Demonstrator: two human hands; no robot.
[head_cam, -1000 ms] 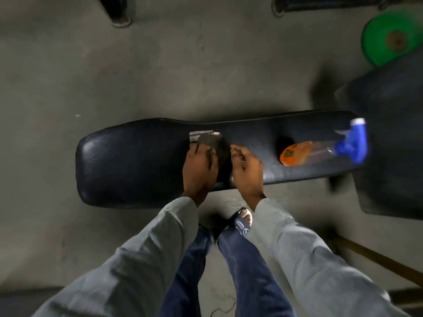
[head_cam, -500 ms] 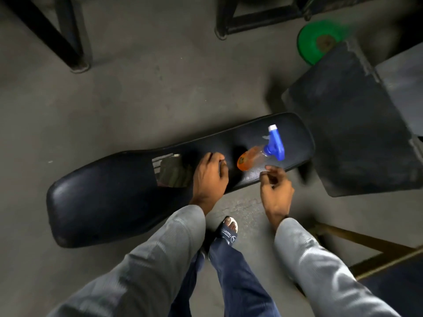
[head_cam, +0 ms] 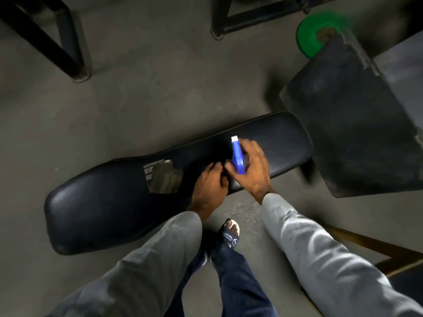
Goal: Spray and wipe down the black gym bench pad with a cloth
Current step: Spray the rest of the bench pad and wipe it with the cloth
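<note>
Since half a second earlier, the right hand (head_cam: 253, 167) had closed its fingers around the spray bottle (head_cam: 237, 157). Left to right: a tear (head_cam: 163, 177) marked the bench pad (head_cam: 98, 202); the left hand (head_cam: 209, 187) rested curled, cloth unseen.

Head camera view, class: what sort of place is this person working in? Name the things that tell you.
Most likely a gym: a long black padded bench with torn upholstery, a round green weight plate on the bare concrete floor, and black metal equipment frames behind.
</note>
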